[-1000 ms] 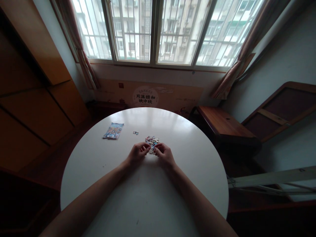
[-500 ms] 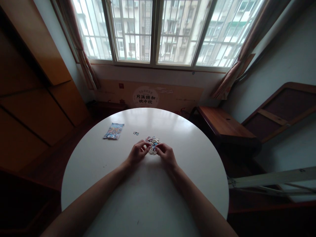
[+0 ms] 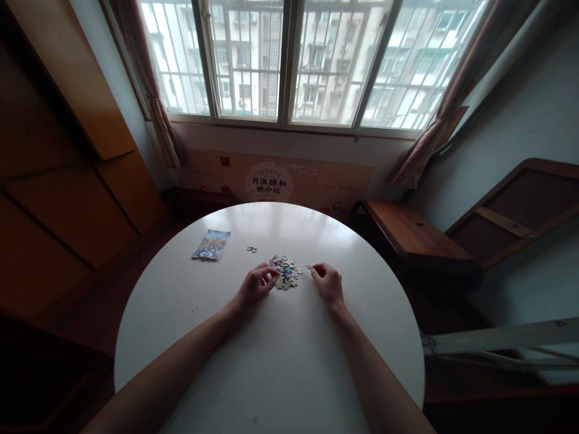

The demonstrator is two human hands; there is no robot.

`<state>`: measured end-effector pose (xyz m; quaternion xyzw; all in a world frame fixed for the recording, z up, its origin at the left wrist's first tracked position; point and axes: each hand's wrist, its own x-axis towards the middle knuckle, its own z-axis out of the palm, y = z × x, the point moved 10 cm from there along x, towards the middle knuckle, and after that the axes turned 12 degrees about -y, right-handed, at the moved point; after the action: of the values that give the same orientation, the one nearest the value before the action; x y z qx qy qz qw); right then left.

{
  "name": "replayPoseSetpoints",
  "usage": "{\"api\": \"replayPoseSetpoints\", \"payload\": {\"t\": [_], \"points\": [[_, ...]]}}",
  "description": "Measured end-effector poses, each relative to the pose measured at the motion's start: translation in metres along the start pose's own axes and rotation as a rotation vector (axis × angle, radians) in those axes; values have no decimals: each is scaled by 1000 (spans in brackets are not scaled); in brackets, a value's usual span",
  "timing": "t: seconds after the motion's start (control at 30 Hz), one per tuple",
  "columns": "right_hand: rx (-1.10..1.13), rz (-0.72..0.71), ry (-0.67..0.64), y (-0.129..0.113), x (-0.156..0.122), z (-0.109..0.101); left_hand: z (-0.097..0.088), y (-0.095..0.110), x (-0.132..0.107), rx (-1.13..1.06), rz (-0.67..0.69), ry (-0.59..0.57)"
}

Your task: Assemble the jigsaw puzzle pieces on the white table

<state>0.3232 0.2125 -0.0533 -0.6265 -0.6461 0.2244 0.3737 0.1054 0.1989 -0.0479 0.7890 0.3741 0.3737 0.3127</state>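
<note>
A heap of small jigsaw pieces (image 3: 286, 274), some coloured side up and some pale, lies on the round white table (image 3: 271, 361). My left hand (image 3: 257, 286) is at the heap's left edge, thumb and fingers closed together; what they hold, if anything, is too small to make out. To the right of the heap, my right hand (image 3: 327, 283) pinches a small dark-and-blue jigsaw piece (image 3: 308, 267) at its fingertips. A few more linked or touching puzzle pieces (image 3: 252, 249) sit apart, behind my left hand.
A colourful printed packet (image 3: 211, 245) lies flat at the table's back left. Beyond the table are a wooden bench (image 3: 416, 229) on the right, orange-brown cabinets (image 3: 120, 193) on the left and a barred window (image 3: 289, 60).
My right hand has drawn away from the heap to the right with a jigsaw piece in its fingers. My left hand stays beside the heap. The view has shifted slightly.
</note>
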Motion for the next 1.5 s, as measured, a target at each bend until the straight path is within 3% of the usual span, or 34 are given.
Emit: {"api": "replayPoseSetpoints", "payload": {"t": [0.27,0.43,0.57,0.7,0.87,1.1,1.37,1.5], "points": [[-152,-56,0,1,0,6,4,-1,0,3,-14,-38],[-305,-114,-17,-15,-6,11,5,2,1,8,10,-34],[-475,-148,-111,-29,-11,27,6,3,1,5,15,-45],[-570,-121,-182,-30,-12,40,5,4,1,22,15,-40],[-614,-41,-116,-32,-15,32,5,4,1,29,-2,-46],[-626,-57,-170,-38,-19,38,8,-4,2,4,-49,-58],[-649,-50,-239,-20,10,50,10,-7,3,-6,-81,-53],[-660,40,-246,-12,36,49,9,-6,3,-33,-99,-49]]}}
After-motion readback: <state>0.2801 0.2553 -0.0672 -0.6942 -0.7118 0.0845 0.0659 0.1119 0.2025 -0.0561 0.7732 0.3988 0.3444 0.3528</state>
